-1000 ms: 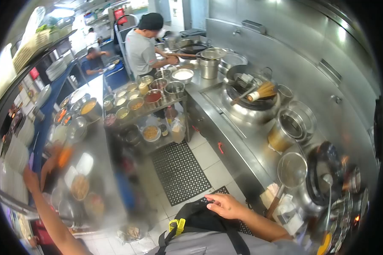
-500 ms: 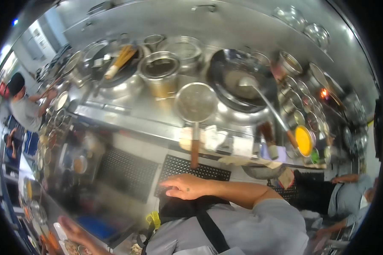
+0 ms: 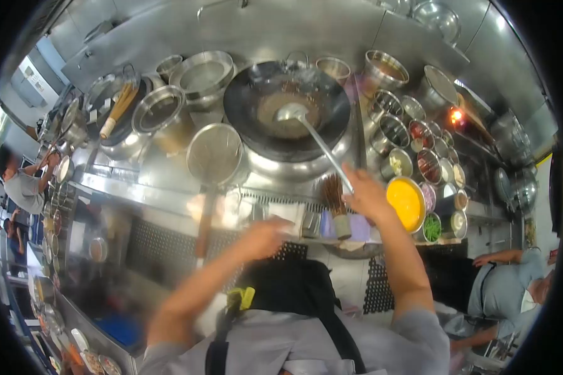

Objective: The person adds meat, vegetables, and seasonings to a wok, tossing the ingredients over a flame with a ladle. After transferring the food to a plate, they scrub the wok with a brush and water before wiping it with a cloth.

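Observation:
My right hand [image 3: 364,195] is closed around the handle of a long ladle [image 3: 322,147]. The ladle's bowl rests in a dark wok [image 3: 244,122] on the stove, over a pale brownish patch in the wok's bottom. In front of the wok, my left hand [image 3: 266,239] hovers close to a folded white cloth [image 3: 286,215] at the counter's edge. Motion smears its fingers, and I cannot make out whether it touches the cloth. A round mesh strainer [image 3: 214,153] lies to the left, its wooden handle jutting over the edge. Beside the cloth stands a bundled bamboo brush [image 3: 335,203].
A bowl of yellow liquid [image 3: 406,203] and a cup of chopped greens [image 3: 431,228] sit right of my right hand, among several metal cups. A flame [image 3: 456,117] burns behind them. One person [image 3: 510,284] is at the right, another [image 3: 24,184] at the far left.
My right hand has moved from my waist to the ladle handle and taken hold of it. My left hand has come from the lower left to the stove front. The view has turned right.

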A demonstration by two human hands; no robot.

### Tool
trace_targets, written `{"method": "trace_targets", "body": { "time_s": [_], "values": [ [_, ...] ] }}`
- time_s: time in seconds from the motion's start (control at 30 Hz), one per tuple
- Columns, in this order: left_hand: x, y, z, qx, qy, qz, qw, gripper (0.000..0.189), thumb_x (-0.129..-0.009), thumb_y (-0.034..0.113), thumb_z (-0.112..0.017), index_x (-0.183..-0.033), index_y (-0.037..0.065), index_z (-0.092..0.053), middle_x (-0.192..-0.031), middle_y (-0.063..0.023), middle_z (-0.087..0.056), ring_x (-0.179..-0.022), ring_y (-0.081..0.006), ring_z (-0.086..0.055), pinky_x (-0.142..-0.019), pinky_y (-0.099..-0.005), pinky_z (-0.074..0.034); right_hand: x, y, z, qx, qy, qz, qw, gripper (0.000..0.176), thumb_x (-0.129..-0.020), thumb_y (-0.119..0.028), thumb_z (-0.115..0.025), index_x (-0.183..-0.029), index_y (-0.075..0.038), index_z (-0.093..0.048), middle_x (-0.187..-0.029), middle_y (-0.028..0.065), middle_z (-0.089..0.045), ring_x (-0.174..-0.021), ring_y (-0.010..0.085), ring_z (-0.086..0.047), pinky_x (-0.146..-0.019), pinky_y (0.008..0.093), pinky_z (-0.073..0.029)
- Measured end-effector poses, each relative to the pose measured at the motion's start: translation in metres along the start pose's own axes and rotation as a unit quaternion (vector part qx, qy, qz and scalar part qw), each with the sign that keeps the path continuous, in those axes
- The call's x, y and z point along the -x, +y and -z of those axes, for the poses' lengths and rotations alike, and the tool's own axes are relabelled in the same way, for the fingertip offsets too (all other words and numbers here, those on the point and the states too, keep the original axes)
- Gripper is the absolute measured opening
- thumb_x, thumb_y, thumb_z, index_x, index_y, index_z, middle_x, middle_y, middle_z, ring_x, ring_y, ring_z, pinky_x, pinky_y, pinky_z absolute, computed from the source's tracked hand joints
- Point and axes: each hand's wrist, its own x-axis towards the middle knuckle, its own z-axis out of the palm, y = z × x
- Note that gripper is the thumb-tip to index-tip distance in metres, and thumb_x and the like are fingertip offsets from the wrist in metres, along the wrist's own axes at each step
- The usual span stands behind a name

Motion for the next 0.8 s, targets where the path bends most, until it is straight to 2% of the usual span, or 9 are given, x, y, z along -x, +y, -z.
{"method": "trace_targets", "body": {
  "time_s": [0.03,0.1,0.17,0.23,0.3,0.4,0.6,0.7,0.8],
  "values": [
    [-0.033,-0.001,-0.035,-0.082,-0.01,-0.125,0.989,0.04,-0.08,0.01,-0.064,-0.119,0.006,-0.059,-0.11,-0.0163,-0.062,-0.092,-0.0369,-0.064,-0.083,-0.0417,-0.053,0.003,0.007,-0.01,0.018,-0.038,-0.01,0.999,0.068,-0.08,-0.021,-0.067,-0.143,-0.011,-0.042,-0.108,0.024,-0.06,-0.099,0.043,-0.058,-0.09,0.0463,-0.048],
    [-0.082,0.027,-0.078,-0.148,-0.132,-0.087,0.976,0.038,-0.08,0.018,-0.064,-0.117,0.01,-0.06,-0.109,-0.0162,-0.062,-0.092,-0.0352,-0.064,-0.08,-0.0427,-0.052,0.003,0.024,-0.034,-0.078,-0.021,-0.016,0.997,0.072,-0.079,-0.016,-0.066,-0.145,-0.01,-0.039,-0.105,0.0253,-0.06,-0.094,0.0446,-0.059,-0.086,0.0489,-0.048],
    [-0.115,0.048,-0.103,-0.218,-0.165,-0.193,0.942,0.048,-0.081,0.028,-0.063,-0.127,0.015,-0.055,-0.117,-0.0169,-0.057,-0.101,-0.0358,-0.062,-0.085,-0.05,-0.049,0.005,0.039,-0.045,-0.107,0.038,0.052,0.992,0.074,-0.079,-0.012,-0.064,-0.147,-0.008,-0.035,-0.098,0.023,-0.061,-0.082,0.0389,-0.064,-0.078,0.0465,-0.051],
    [-0.132,0.043,-0.152,-0.214,-0.089,-0.195,0.953,0.033,-0.081,0.029,-0.061,-0.11,0.014,-0.064,-0.136,-0.0228,-0.046,-0.125,-0.0444,-0.045,-0.099,-0.0645,-0.033,0.018,-0.003,0.007,-0.262,-0.057,-0.065,0.961,0.071,-0.084,-0.008,-0.061,-0.149,-0.009,-0.032,-0.094,0.0164,-0.063,-0.068,0.0246,-0.062,-0.065,0.0379,-0.052],
    [-0.132,0.044,-0.149,-0.248,-0.061,-0.251,0.934,0.036,-0.081,0.027,-0.061,-0.113,0.011,-0.061,-0.139,-0.0257,-0.04,-0.128,-0.0513,-0.038,-0.097,-0.0644,-0.036,0.026,-0.015,0.014,-0.515,-0.046,-0.129,0.846,0.067,-0.088,-0.006,-0.058,-0.149,-0.008,-0.031,-0.093,0.009,-0.061,-0.061,0.0128,-0.055,-0.056,0.0292,-0.049],
    [-0.129,0.02,-0.18,-0.266,0.068,-0.242,0.931,0.036,-0.081,0.023,-0.062,-0.113,0.007,-0.059,-0.139,-0.0279,-0.038,-0.127,-0.0564,-0.036,-0.093,-0.0637,-0.042,0.049,-0.022,0.028,-0.543,-0.034,-0.138,0.828,0.066,-0.09,-0.004,-0.057,-0.15,-0.009,-0.03,-0.09,0.0046,-0.059,-0.061,0.0092,-0.055,-0.052,0.0252,-0.046],
    [-0.137,0.001,-0.211,-0.231,0.125,-0.11,0.959,0.05,-0.077,0.021,-0.067,-0.12,0.0,-0.052,-0.126,-0.0321,-0.048,-0.12,-0.054,-0.045,-0.091,-0.0591,-0.047,0.058,-0.015,0.032,-0.561,-0.007,-0.165,0.811,0.065,-0.088,-0.003,-0.059,-0.147,-0.008,-0.033,-0.08,0.0033,-0.058,-0.054,0.0077,-0.05,-0.046,0.0243,-0.043],
    [-0.148,0.01,-0.157,-0.026,0.173,0.108,0.979,0.047,-0.079,0.022,-0.066,-0.119,0.0,-0.057,-0.12,-0.027,-0.055,-0.112,-0.0485,-0.053,-0.09,-0.0549,-0.049,0.049,-0.011,0.031,-0.574,0.013,-0.132,0.808,0.068,-0.086,0.0,-0.058,-0.148,-0.008,-0.032,-0.072,0.0014,-0.055,-0.047,0.0079,-0.049,-0.038,0.0224,-0.04],
    [-0.125,0.017,-0.069,0.267,0.14,0.18,0.936,0.043,-0.085,0.027,-0.062,-0.119,0.002,-0.058,-0.12,-0.0167,-0.059,-0.105,-0.0361,-0.06,-0.081,-0.0448,-0.055,0.037,0.001,0.028,-0.552,0.035,-0.167,0.816,0.07,-0.085,0.002,-0.054,-0.149,-0.007,-0.028,-0.076,0.005,-0.055,-0.046,0.0097,-0.049,-0.036,0.0237,-0.041]
  ]
}}
